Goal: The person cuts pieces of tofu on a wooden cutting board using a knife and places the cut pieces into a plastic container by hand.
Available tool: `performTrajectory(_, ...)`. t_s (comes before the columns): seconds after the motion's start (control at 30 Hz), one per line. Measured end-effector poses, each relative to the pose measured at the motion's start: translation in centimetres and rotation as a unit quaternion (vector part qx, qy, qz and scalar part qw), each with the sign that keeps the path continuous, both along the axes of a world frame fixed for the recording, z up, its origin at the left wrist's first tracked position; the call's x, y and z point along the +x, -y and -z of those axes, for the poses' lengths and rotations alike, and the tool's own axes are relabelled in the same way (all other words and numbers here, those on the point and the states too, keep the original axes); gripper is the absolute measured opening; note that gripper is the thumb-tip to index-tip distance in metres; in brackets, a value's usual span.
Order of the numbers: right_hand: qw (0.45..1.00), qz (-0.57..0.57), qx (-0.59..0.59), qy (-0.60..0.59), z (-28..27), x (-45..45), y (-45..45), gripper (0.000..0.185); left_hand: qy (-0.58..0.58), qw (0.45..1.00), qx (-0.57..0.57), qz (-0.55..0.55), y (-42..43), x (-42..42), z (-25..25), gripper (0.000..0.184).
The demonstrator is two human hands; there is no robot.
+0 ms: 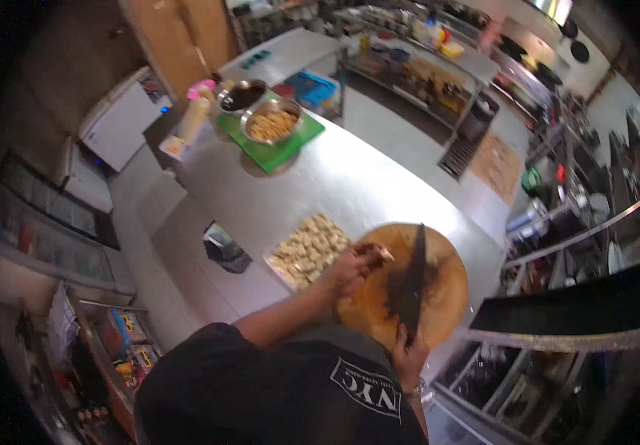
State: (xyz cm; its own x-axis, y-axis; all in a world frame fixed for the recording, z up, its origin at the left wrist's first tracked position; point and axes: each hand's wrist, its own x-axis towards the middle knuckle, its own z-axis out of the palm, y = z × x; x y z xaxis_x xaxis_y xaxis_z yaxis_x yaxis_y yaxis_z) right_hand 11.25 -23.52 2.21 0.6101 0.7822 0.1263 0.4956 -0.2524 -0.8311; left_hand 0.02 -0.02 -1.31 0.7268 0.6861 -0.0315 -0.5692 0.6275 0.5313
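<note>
A round wooden chopping board (450, 297) with a dark stain lies on the steel table. Across it points a large dark knife (411, 285), its handle in my right hand (410, 352), whose fingers are wrapped round it. My left hand (351, 273) is over the board's left edge, fingers closed on a small pale and reddish piece (385, 254) that I cannot make out. Just left of that hand sits a tray (281, 273) heaped with pale chunks (309, 251).
On a green board (309, 133) at the table's far end stand a metal bowl of light-brown pieces (272, 124) and a bowl of dark contents (242, 96). A dark pouch (225, 248) lies by the left edge. Metal shelving (409, 100) stands beyond.
</note>
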Motion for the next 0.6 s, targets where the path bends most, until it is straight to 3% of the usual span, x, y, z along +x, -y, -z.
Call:
performTrajectory(0.23,0.997,-0.019,-0.076,-0.024,-3.1,-0.7,-0.4,0.022,-0.061,0.998,0.006,-0.012,0.2,-0.3,-1.7,0.025)
performTrajectory(0.4,0.995,-0.046,-0.050,0.067,-1.8,-0.5,-0.4,0.021,-0.059,0.998,0.024,0.002,1.0,-0.1,-3.3,0.022)
performTrajectory(0.5,0.998,-0.042,-0.042,-0.021,-4.1,-1.0,-0.8,0.020,-0.069,0.997,0.035,0.013,1.2,-0.3,-3.1,0.020)
performTrajectory(0.6,0.998,-0.059,-0.028,0.019,-3.0,-0.6,-0.6,0.020,-0.084,0.994,0.067,0.013,1.8,-0.5,-2.9,0.021)
